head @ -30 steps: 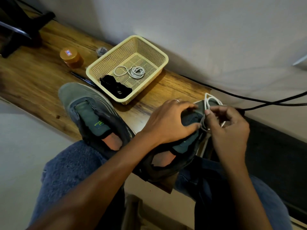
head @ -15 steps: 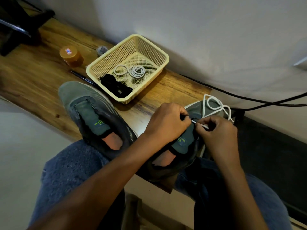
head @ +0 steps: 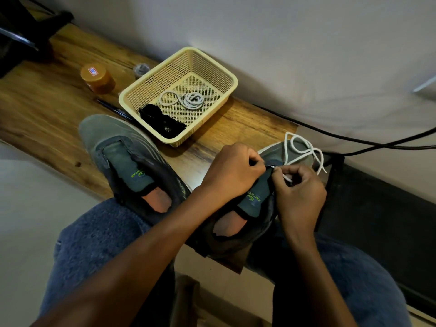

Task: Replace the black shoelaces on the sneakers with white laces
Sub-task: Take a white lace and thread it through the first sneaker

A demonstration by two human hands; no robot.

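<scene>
Meanwhile both hands' curled fingers pinch the white lace (head: 304,149) at the right sneaker (head: 253,204).

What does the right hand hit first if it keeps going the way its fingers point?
The right hand pinches the white lace tip, fingers aimed left across the sneaker. Straight on, it likely meets the left hand fingertips at the eyelet row almost at once; depth there is unclear.

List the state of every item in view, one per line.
Left sneaker: unlaced, lying on the table.
Right sneaker: being laced.
White lace: loose over the toe, its tip pinched by right hand.
Left hand: grips the right sneaker.
Basket: holds a coiled white lace and black laces.
Jar: lidded, upright.
</scene>
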